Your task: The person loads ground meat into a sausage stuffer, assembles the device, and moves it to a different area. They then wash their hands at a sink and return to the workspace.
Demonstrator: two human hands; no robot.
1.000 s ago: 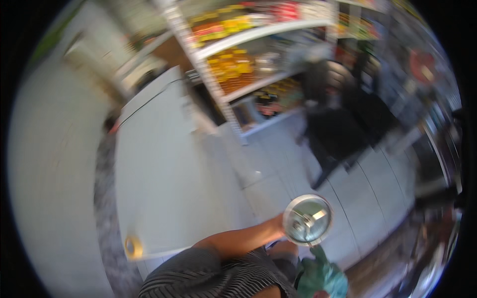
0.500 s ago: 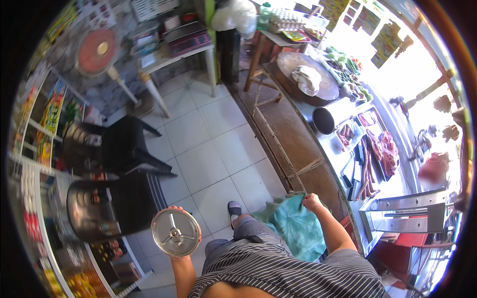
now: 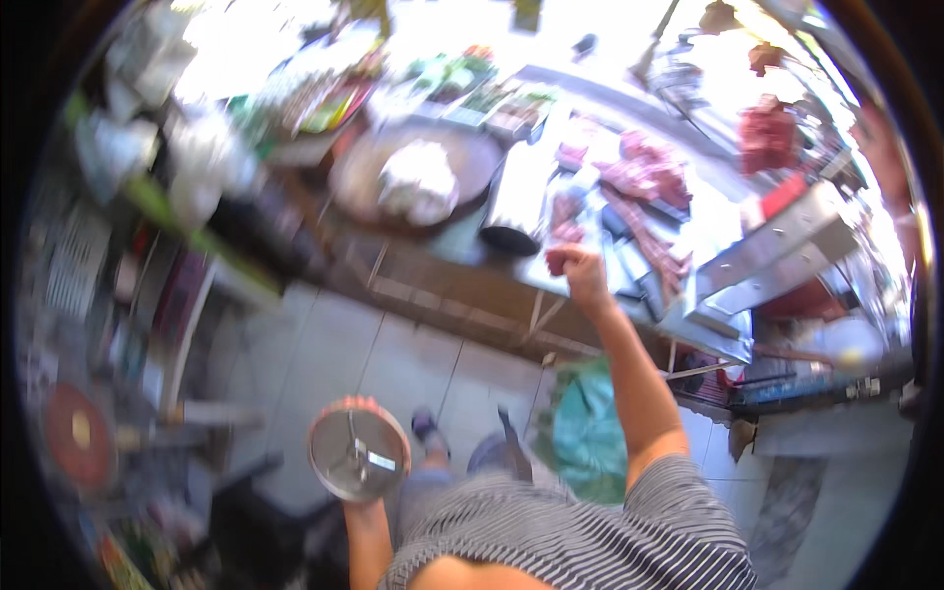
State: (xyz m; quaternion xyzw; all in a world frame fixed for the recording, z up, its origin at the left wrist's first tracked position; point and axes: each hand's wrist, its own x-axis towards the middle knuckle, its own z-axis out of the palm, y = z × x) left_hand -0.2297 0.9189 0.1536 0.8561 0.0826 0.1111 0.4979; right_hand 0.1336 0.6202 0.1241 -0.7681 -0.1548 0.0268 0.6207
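Observation:
My left hand (image 3: 360, 402) grips a round metal dish (image 3: 334, 454) with a three-armed bracket across its face, its fingertips showing over the far rim. My right arm stretches out over the counter. At its end my right hand (image 3: 584, 274) is closed, its fingers curled beside a tray of cut meat (image 3: 567, 211); whether anything is inside them I cannot make out. Slabs and strips of raw meat (image 3: 644, 172) lie just beyond, with dark-handled knives (image 3: 639, 270) to the right. A green sack (image 3: 588, 433) hangs or stands below my right forearm.
A round wooden block (image 3: 349, 177) carries a white bundle (image 3: 421, 182). A metal pot (image 3: 509, 239) lies on its side near the counter's edge. Vegetables (image 3: 442, 74) are at the back, and a steel frame (image 3: 777, 246) stands at the right. Tiled floor (image 3: 324, 344) lies in front.
The view has swung right toward the counter. My right hand has let go of the green sack and reached forward over the counter. The metal dish stays in my left hand.

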